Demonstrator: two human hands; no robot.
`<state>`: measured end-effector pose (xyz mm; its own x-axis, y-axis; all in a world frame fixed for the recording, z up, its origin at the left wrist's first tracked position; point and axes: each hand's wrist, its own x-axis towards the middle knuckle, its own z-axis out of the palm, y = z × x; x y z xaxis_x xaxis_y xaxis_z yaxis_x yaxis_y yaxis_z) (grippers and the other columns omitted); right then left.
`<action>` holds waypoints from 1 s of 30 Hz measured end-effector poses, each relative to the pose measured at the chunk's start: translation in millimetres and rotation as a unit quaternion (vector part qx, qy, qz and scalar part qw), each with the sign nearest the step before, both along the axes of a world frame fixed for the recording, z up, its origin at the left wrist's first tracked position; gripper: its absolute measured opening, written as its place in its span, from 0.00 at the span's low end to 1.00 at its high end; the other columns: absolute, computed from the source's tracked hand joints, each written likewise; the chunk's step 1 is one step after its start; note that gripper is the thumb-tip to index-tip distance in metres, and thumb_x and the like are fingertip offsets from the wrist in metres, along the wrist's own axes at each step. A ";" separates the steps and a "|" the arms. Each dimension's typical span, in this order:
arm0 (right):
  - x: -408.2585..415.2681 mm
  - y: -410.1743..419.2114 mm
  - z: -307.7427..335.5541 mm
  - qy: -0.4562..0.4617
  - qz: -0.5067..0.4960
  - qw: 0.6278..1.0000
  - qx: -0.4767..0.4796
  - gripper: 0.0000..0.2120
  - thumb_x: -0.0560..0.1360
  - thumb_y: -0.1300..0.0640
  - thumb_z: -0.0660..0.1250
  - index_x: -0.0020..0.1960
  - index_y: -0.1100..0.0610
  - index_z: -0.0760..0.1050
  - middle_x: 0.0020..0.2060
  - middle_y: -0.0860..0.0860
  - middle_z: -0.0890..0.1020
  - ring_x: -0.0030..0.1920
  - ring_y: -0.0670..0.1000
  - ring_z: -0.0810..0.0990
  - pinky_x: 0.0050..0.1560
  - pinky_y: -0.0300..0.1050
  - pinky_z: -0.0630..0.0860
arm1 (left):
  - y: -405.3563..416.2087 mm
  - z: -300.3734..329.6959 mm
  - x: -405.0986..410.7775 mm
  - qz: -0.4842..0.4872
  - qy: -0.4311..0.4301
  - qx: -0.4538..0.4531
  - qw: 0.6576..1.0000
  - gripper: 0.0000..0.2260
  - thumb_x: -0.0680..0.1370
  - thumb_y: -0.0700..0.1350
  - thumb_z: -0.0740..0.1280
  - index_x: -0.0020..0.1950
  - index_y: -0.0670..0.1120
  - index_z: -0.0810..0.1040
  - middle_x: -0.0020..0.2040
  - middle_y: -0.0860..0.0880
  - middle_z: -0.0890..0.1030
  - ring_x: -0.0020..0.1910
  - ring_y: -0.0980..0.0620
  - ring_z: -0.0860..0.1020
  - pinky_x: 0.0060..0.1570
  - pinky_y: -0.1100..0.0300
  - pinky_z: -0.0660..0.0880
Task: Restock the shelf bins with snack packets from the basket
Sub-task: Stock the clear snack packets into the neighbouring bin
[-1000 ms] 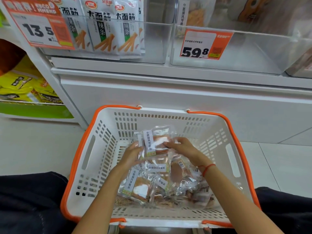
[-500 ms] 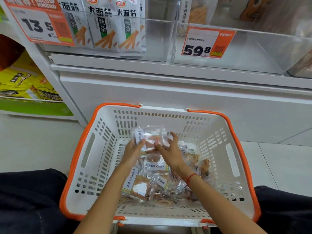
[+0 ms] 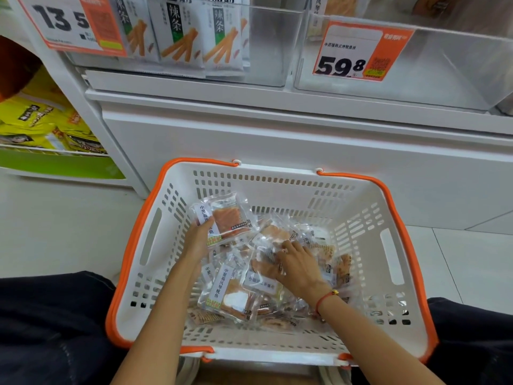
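My left hand (image 3: pixel 198 240) holds a clear snack packet (image 3: pixel 223 219) with an orange-brown piece inside, thumb laid over its white label strip and the other fingers hidden behind it. The packet is lifted above the heap, near the basket's far left corner. My right hand (image 3: pixel 298 266) reaches down into the pile of packets (image 3: pixel 238 295), fingers curled among the crinkled wrappers on the right side; I cannot tell whether it has actually gripped one. A red string bracelet (image 3: pixel 326 298) circles that wrist.

The white basket (image 3: pixel 277 184) with orange handles sits on the floor between my knees, right in front of the white shelf unit (image 3: pixel 277 134). Above it, the right-hand clear bin (image 3: pixel 444 70) carries a price tag (image 3: pixel 358 51) reading 59.8 on its front. The bin to its left (image 3: pixel 272 45) holds upright grey-white packets of spicy strips (image 3: pixel 180 34), with a 13.5 tag (image 3: pixel 69 23) beside them. Yellow bags (image 3: pixel 41 120) lie on a lower shelf at far left.
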<state>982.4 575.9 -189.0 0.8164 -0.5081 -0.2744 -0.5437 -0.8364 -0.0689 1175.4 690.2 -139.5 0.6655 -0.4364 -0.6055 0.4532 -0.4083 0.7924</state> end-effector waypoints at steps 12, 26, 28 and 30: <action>5.6 -7.2 8.8 -0.079 -0.180 0.963 0.182 0.05 0.74 0.57 0.65 0.42 0.58 0.76 0.40 0.52 0.79 0.41 0.49 0.75 0.50 0.46 0.72 | -1.2 2.9 0.3 0.002 0.047 -0.015 0.999 0.16 0.82 0.44 0.56 0.68 0.41 0.70 0.57 0.42 0.77 0.45 0.48 0.77 0.30 0.59 0.73; 35.1 -47.1 111.9 -0.341 -0.376 0.622 0.596 0.08 0.75 0.68 0.63 0.51 0.59 0.75 0.41 0.54 0.81 0.41 0.50 0.80 0.45 0.42 0.79 | -17.3 17.8 -29.3 -0.052 0.031 -0.033 0.998 0.18 0.82 0.42 0.57 0.72 0.42 0.65 0.50 0.52 0.74 0.41 0.50 0.77 0.44 0.55 0.78; 40.8 -34.0 106.2 -0.325 -0.384 0.647 0.573 0.11 0.73 0.68 0.67 0.53 0.60 0.75 0.42 0.54 0.82 0.40 0.49 0.81 0.36 0.38 0.78 | -19.1 19.1 -35.2 -0.048 0.061 -0.052 0.996 0.16 0.83 0.42 0.55 0.70 0.44 0.66 0.54 0.51 0.73 0.36 0.56 0.75 0.29 0.63 0.77; 42.8 -25.5 99.3 -0.330 -0.404 0.665 0.534 0.15 0.71 0.69 0.70 0.55 0.60 0.74 0.42 0.55 0.82 0.38 0.50 0.82 0.35 0.39 0.80 | -19.9 16.4 -35.3 -0.043 0.075 -0.060 0.994 0.11 0.83 0.42 0.54 0.64 0.47 0.69 0.56 0.47 0.77 0.34 0.54 0.79 0.25 0.65 0.76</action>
